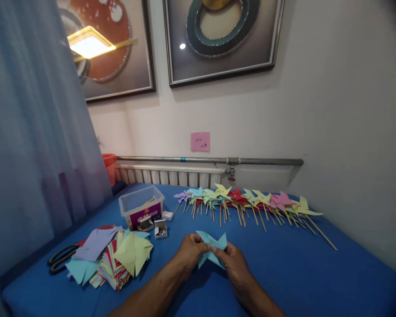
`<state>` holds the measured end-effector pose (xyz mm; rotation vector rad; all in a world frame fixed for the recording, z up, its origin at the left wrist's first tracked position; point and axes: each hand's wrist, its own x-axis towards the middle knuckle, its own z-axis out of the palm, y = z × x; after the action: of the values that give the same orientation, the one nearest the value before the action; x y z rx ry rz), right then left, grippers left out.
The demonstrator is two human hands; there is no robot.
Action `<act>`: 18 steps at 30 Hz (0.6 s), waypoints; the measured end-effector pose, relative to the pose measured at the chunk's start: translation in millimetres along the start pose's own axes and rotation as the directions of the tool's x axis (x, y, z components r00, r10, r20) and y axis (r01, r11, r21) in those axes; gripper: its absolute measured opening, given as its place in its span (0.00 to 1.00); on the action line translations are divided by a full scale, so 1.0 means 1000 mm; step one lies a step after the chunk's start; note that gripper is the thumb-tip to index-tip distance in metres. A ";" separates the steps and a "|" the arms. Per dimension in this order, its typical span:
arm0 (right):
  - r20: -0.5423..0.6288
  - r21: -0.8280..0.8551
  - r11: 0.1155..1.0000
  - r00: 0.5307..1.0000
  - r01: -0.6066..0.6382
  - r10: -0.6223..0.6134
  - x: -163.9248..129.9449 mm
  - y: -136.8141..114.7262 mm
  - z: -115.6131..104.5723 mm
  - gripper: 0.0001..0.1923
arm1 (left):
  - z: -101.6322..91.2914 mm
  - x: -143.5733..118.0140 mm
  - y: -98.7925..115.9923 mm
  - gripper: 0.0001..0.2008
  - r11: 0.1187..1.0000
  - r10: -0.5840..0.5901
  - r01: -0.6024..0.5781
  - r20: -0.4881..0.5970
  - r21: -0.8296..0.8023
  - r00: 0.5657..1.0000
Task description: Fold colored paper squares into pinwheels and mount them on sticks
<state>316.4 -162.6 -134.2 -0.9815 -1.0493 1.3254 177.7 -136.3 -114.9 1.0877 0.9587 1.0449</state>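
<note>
Both forearms are showing bare, with no sleeves reaching them; the left hand (189,252) and right hand (235,263) are wearing no gloves.

Scissors (61,259) half under paper stack (112,259), pink note (200,141) writing illegible (too small)

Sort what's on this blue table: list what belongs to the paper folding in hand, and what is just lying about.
In hand:
- light blue folded paper pinwheel, held by left hand and right hand
- stack of coloured cut paper squares
- small open box of pins
- row of finished paper pinwheels on wooden sticks

Lying about:
- black-handled scissors
- clear plastic tub
- orange basket
- pink wall note
</note>
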 end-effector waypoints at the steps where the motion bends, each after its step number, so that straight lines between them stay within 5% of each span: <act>1: -0.008 -0.002 1.000 1.000 -0.004 0.004 0.000 0.000 0.000 0.21 | 0.000 0.001 -0.001 0.10 1.000 0.000 0.000 -0.005 0.003 1.000; 18: 0.006 0.027 0.999 0.999 -0.039 0.038 0.003 0.004 -0.003 0.21 | -0.001 -0.003 0.005 0.20 0.998 0.005 -0.003 0.032 -0.065 0.999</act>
<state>318.5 -159.3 -139.2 -0.9825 -1.0189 1.3714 175.2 -138.1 -110.0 1.0501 0.8920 1.0516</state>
